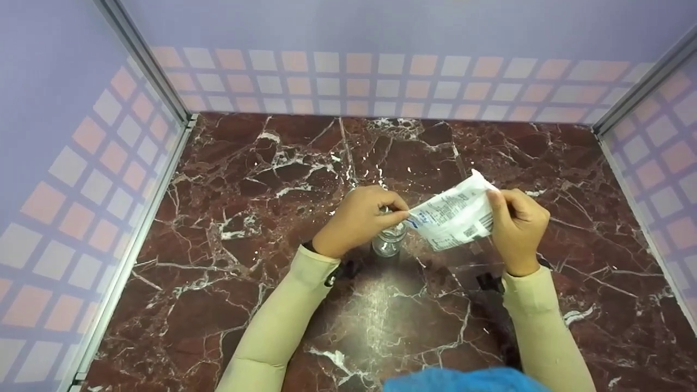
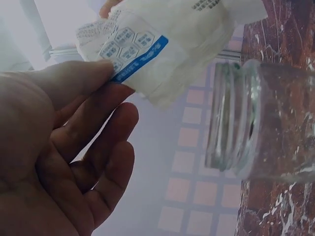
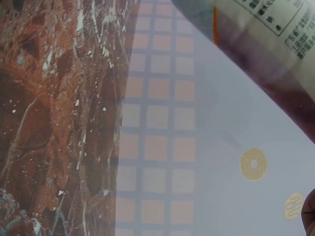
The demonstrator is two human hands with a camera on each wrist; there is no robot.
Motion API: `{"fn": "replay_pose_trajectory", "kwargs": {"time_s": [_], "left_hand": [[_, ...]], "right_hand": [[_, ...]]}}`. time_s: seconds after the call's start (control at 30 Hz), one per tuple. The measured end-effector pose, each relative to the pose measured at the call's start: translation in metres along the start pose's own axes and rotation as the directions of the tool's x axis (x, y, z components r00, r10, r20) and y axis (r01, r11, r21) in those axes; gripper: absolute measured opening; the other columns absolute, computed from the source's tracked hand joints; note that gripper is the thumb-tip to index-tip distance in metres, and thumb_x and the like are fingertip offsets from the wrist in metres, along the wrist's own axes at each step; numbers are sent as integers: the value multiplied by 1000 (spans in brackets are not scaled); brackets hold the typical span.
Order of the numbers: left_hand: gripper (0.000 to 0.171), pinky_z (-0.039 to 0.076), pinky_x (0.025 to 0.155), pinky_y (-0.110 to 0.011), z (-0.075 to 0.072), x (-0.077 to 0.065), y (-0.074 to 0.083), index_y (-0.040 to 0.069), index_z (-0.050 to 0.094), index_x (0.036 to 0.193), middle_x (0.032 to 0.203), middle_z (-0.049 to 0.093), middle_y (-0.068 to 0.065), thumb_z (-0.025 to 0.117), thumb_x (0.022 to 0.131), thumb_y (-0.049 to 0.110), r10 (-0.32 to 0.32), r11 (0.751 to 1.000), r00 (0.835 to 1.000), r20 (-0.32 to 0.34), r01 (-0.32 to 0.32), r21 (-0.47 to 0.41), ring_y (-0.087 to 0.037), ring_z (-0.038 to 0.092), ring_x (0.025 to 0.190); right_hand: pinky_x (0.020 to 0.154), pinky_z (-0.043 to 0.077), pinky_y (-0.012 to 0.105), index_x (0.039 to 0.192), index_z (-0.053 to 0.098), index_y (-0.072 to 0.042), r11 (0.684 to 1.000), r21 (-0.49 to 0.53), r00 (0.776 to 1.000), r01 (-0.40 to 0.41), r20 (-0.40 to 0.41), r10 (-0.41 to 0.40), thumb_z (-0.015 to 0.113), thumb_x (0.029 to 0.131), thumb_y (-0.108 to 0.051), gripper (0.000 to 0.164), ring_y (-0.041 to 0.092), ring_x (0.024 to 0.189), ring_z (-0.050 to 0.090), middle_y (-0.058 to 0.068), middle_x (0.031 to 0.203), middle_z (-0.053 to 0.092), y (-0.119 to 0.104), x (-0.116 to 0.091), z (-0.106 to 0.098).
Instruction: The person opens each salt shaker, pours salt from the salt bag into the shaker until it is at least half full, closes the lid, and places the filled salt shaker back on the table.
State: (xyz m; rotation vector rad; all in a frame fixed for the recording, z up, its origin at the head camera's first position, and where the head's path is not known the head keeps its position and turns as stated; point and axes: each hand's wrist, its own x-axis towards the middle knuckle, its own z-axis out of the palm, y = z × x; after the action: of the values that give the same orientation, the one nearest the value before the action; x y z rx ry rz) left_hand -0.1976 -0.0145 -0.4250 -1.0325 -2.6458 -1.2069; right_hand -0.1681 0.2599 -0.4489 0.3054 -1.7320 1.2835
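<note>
Pinching a packet [image 1: 453,219] with left hand [image 1: 360,219] and right hand [image 1: 520,228].
I see a glass jar [image 1: 386,248] nearby, contents unclear.

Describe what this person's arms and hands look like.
The left hand and right hand wear no gloves. The left sleeve and right sleeve are plain, pale yellow-green, ending at the wrists. Dark bands show at both wrists, with a small black device beside each.

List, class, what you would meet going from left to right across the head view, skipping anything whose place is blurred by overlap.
Left tiled-pattern wall → left hand → white printed packet → right hand → right tiled-pattern wall.
</note>
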Motion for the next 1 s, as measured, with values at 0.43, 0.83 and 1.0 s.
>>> {"fn": "replay_pose_trajectory", "kwargs": {"time_s": [0.43, 0.83, 1.0], "left_hand": [[16, 39, 73, -29, -3, -2, -1, 20, 82, 94, 77, 53, 6, 74, 96, 34, 86, 990, 996, -31, -81, 119, -15, 43, 78], [13, 38, 73, -29, -4, 0, -2, 21, 82, 93, 76, 58, 7, 75, 95, 32, 74, 985, 997, 1, -73, 157, -15, 42, 76], [13, 40, 73, -29, -5, 2, -3, 22, 82, 93, 77, 59, 8, 74, 96, 33, 49, 982, 999, 23, -53, 182, -14, 44, 77]], "right_hand": [[54, 35, 12, 70, 69, 10, 998, -58, 998, 12, 62, -8, 75, 87, 9, 18, -3, 56, 46, 16, 59, 59, -7, 6, -1], [53, 33, 11, 70, 73, 4, 990, -133, 985, 38, 173, -15, 78, 83, 11, 16, -5, 55, 46, 12, 62, 66, -2, 22, -1], [54, 32, 10, 70, 74, 3, 984, -161, 981, 81, 187, -50, 80, 81, 12, 15, -4, 56, 46, 13, 62, 66, -4, 25, 1]]}}
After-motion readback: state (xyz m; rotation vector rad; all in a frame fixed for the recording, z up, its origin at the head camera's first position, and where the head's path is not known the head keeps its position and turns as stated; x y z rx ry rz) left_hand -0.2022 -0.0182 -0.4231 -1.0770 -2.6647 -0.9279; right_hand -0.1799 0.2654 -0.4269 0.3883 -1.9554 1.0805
